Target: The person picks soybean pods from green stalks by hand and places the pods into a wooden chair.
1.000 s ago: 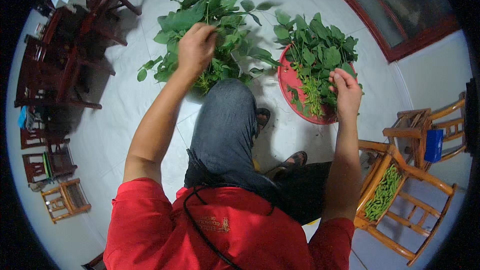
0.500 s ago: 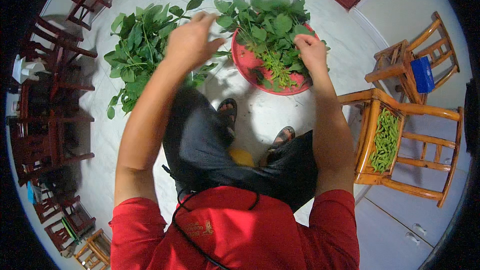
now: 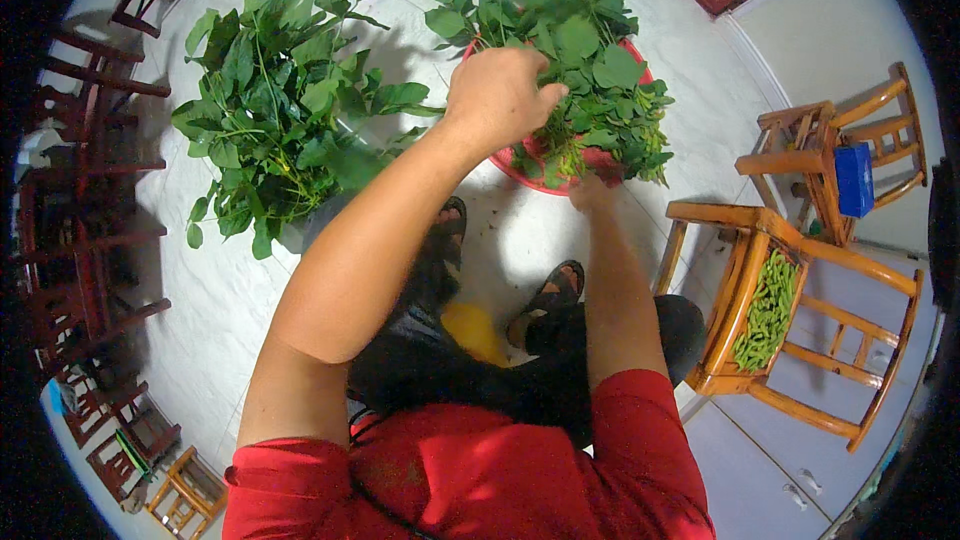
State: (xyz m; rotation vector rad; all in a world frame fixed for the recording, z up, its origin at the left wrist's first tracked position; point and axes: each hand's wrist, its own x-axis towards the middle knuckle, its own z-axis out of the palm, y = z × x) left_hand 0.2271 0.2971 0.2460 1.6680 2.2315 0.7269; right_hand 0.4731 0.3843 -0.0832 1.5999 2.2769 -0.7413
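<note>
My left hand [image 3: 503, 90] is over the near left side of a bunch of leafy green stalks [image 3: 575, 40], thumb apart from its curled fingers. Yellowish-green pods or shoots show among the lower leaves. The bunch lies on a round red tray [image 3: 530, 180] on the floor, covering most of it and overhanging its right rim. My right hand [image 3: 594, 192] is low at the tray's near edge, blurred, its fingers hidden beneath the foliage. Left of the tray stands a larger heap of leafy stalks [image 3: 265, 110].
To the right, a wooden chair [image 3: 700, 340] holds a pile of green pods [image 3: 768, 310]. Behind it, another chair [image 3: 800, 155] carries a blue box [image 3: 853, 180]. Dark wooden furniture [image 3: 90, 180] lines the left side. Something yellow [image 3: 475, 332] is between my legs.
My left hand has moved right, over the bunch on the tray. My right hand has dropped nearer to me, under the leaves. The bunch's foliage now reaches further over the tray's right rim.
</note>
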